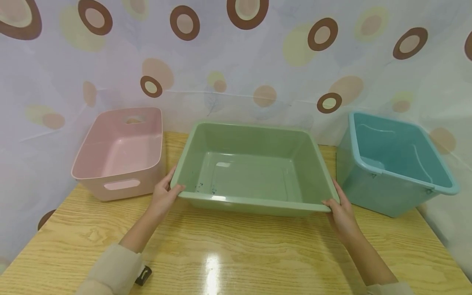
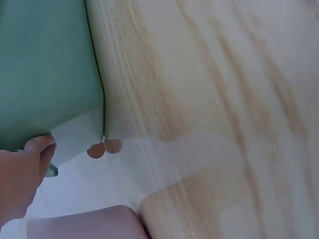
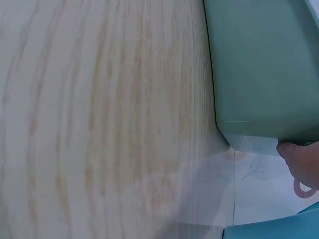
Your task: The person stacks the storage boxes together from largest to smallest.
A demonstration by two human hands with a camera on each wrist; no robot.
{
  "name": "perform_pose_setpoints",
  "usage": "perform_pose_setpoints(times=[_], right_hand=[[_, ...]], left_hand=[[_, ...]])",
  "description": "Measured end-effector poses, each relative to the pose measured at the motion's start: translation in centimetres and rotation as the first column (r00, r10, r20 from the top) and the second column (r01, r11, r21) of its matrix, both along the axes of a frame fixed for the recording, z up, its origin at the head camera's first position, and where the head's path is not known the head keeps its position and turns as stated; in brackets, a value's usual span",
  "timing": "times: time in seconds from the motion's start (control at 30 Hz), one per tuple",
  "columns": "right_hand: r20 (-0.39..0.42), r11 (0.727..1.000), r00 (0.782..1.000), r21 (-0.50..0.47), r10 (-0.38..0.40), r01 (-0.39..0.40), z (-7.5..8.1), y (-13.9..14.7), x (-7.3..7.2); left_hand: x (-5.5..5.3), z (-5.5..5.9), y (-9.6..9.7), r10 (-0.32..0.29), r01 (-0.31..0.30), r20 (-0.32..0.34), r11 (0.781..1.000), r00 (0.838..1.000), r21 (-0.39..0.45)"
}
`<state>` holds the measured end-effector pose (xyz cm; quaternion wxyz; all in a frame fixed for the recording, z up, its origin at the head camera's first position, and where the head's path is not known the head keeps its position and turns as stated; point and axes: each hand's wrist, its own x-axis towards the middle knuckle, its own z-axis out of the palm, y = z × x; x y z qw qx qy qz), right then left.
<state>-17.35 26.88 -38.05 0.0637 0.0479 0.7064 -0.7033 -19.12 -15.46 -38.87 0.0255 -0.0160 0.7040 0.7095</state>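
Observation:
A wide green plastic basin sits in the middle of the wooden table, its open top facing up and small blue marks on its inside at the left. My left hand grips its near left corner, thumb over the rim and fingers beneath. At the near right corner my right hand holds the rim the same way. The left wrist view shows the left hand with fingertips against the outer wall of the basin. In the right wrist view, fingertips of the right hand press under the rim.
A pink bin with handle cut-outs stands left of the basin. To the right is a deeper blue bin, set at an angle. A patterned curtain hangs behind the table. A small black clip shows by the left sleeve.

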Motion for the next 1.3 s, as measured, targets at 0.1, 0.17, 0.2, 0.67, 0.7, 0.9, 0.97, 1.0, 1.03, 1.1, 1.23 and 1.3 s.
perform_pose_setpoints(times=[0.1, 0.17, 0.2, 0.67, 0.7, 0.9, 0.97, 1.0, 1.03, 1.1, 1.23, 1.3], right_hand=[[0.005, 1.0, 1.0, 0.001, 0.001, -0.001, 0.01, 0.02, 0.1], [0.013, 1.0, 1.0, 0.003, 0.0, 0.0, 0.02, 0.03, 0.15], [0.017, 1.0, 1.0, 0.005, -0.002, 0.001, 0.03, 0.03, 0.17], [0.011, 1.0, 1.0, -0.004, 0.005, -0.005, -0.16, 0.14, 0.42], [0.007, 1.0, 1.0, -0.003, 0.007, -0.007, -0.19, 0.16, 0.43], [-0.013, 1.0, 1.0, -0.008, 0.019, -0.02, -0.3, 0.23, 0.57], [-0.019, 1.0, 1.0, -0.007, 0.021, -0.021, -0.3, 0.22, 0.65], [-0.021, 1.0, 1.0, -0.004, 0.021, -0.021, -0.33, 0.22, 0.68], [-0.023, 1.0, 1.0, -0.003, 0.021, -0.021, -0.34, 0.21, 0.72], [-0.023, 1.0, 1.0, 0.001, 0.019, -0.019, -0.36, 0.21, 0.79], [-0.026, 1.0, 1.0, 0.007, 0.018, -0.018, -0.41, 0.22, 0.9], [-0.03, 1.0, 0.999, 0.004, 0.019, -0.019, -0.39, 0.2, 0.97]], left_hand=[[0.07, 0.01, 0.02, -0.001, 0.001, -0.006, 1.0, 1.0, 0.012], [0.12, 0.0, 0.03, -0.001, 0.001, -0.01, 1.0, 1.0, 0.015], [0.14, -0.01, 0.03, 0.0, 0.001, -0.012, 1.0, 1.0, 0.015], [0.29, -0.2, -0.04, 0.002, -0.002, -0.008, 1.0, 1.0, 0.0], [0.3, -0.2, -0.05, 0.001, -0.001, -0.008, 1.0, 1.0, -0.001], [0.39, -0.18, -0.09, 0.002, -0.002, -0.003, 1.0, 1.0, -0.017], [0.41, -0.18, -0.09, 0.002, -0.002, -0.005, 1.0, 1.0, -0.017], [0.43, -0.2, -0.1, 0.001, -0.001, -0.006, 1.0, 1.0, -0.015], [0.44, -0.21, -0.11, -0.001, 0.001, -0.007, 1.0, 1.0, -0.012], [0.46, -0.26, -0.13, -0.007, 0.007, -0.01, 1.0, 1.0, -0.003], [0.55, -0.29, -0.17, -0.014, 0.014, -0.012, 1.0, 1.0, 0.01], [0.6, -0.25, -0.18, -0.013, 0.013, -0.013, 1.0, 1.0, 0.005]])
